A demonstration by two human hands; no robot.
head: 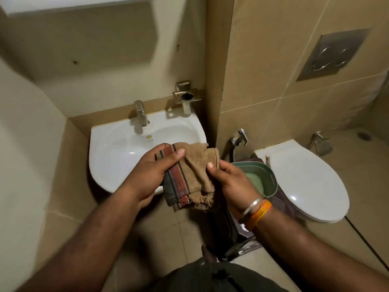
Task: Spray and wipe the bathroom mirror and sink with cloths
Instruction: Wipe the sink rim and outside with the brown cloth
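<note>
Both hands grip the cloth just in front of the sink, left hand nearer the basin (right hand pinches the other edge).

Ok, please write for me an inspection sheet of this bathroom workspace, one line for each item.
Surface: white sink looks dry and bare; chrome tap at its back rim.
Job's things: brown striped cloth, frayed at its lower edge, held above the sink's front rim. Spray bottle: nothing seen. Mirror: only a white lower edge at the top, cannot tell.
Clutter: green bucket on the floor between sink and toilet, dark cloth under it.
Grippers: left hand and right hand both grip the cloth; bangle and orange band on the right wrist.
Cables: hose of the hand sprayer hangs down the wall.
Surroundings: beige tiles, flush plate, empty metal holder.
</note>
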